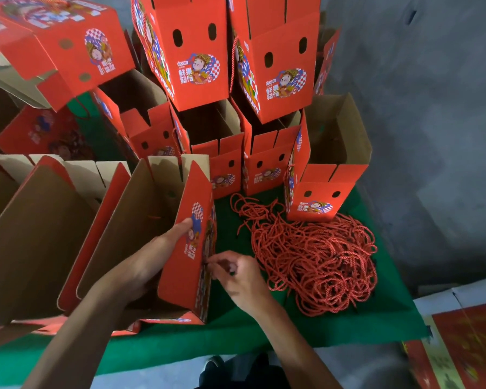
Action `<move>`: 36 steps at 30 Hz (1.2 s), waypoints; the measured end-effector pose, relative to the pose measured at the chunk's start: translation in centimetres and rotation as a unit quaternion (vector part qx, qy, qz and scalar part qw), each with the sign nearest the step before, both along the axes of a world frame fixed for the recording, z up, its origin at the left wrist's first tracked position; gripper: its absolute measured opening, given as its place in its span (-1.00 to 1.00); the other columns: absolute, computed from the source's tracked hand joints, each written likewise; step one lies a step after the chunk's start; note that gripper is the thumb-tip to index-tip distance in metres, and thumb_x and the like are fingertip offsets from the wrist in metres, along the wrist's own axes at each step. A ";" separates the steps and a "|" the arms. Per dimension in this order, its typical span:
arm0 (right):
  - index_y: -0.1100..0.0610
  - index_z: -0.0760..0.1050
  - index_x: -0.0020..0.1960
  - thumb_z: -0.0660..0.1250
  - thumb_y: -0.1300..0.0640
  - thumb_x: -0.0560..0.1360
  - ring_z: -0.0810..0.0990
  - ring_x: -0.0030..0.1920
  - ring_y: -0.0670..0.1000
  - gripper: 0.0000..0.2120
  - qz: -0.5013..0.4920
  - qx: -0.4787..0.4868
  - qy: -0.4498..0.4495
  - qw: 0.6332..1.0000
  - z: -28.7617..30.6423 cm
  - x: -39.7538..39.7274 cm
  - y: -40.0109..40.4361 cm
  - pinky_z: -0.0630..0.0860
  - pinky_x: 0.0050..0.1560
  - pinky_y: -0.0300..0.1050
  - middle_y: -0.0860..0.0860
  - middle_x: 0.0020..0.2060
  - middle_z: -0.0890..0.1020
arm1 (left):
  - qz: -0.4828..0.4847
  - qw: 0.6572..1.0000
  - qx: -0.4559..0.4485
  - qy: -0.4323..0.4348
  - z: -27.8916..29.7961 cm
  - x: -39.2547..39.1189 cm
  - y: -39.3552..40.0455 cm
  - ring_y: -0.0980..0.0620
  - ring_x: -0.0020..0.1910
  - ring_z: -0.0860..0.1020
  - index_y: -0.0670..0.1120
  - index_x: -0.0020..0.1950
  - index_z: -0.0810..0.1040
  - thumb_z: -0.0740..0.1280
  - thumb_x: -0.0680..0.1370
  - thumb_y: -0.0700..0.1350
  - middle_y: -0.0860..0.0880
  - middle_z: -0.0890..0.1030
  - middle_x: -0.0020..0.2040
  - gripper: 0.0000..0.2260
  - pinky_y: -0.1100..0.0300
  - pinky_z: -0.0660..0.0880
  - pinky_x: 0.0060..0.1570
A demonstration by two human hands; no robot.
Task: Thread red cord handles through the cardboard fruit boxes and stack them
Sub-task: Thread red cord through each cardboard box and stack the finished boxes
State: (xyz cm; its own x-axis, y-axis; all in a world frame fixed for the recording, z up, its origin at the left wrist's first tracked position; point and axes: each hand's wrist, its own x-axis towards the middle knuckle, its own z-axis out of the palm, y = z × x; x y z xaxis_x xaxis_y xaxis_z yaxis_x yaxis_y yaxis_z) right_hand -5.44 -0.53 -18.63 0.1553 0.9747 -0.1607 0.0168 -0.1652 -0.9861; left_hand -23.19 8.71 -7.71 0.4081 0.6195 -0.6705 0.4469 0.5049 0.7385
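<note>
Green table (264,335) carried stacked red boxes (197,57) at back. Open fruit box (185,248) stood at front, near edge. Pile of red cords (314,259) lay just right of it. Left hand (141,262) gripped box's red side panel, thumb outside. Right hand (236,276) fingertips pinched together at panel's edge; cord end there too small to tell.

Single head-worn wide-angle view, looking forward and steeply down from above, close over the green-covered bench (348,318), both forearms reaching in from the bottom edge, floor visible at right, edges bowed by the lens
</note>
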 end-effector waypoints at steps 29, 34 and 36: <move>-0.29 0.26 0.54 0.58 -0.21 0.43 0.42 0.44 -0.24 -0.21 0.096 0.046 -0.111 0.988 -0.9 3.4 -1.1 0.35 0.37 -0.40 -0.28 0.40 0.48 | -0.123 0.923 0.222 0.288 -0.2 9.4 1.1 -0.25 0.19 0.59 -0.31 0.26 0.50 0.12 0.69 -0.13 -0.26 0.60 0.20 -0.69 0.04 0.53 -0.01; -0.22 0.56 0.21 0.49 -0.17 0.53 0.58 0.23 -0.12 -0.72 -0.092 0.113 -0.186 0.972 -1.6 4.2 -1.2 0.53 0.24 -0.02 -0.25 0.15 0.61 | -0.125 0.962 0.187 0.152 0.6 10.5 1.6 0.10 -0.25 0.68 -0.18 -0.01 0.60 0.16 0.70 -0.06 -0.10 0.68 -0.14 -0.71 0.21 0.59 -0.31; -0.16 0.56 0.00 0.48 -0.14 0.54 0.61 0.02 -0.10 -0.86 -0.190 0.123 -0.213 0.951 -2.0 4.6 -1.7 0.57 0.04 -0.05 -0.22 -0.04 0.60 | -0.184 0.943 0.235 0.149 0.9 10.1 0.9 0.14 -0.13 0.64 -0.05 0.04 0.61 0.11 0.67 0.23 0.01 0.67 -0.07 -0.57 0.20 0.54 -0.13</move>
State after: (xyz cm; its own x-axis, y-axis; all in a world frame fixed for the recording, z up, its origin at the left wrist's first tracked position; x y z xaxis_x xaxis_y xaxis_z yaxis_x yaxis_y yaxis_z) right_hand -0.87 -2.24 -20.59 0.5038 0.8353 0.2202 0.4075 -0.0051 -0.9132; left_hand -13.12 9.62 -6.77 0.4905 0.7300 -0.4758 0.7508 -0.0769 0.6560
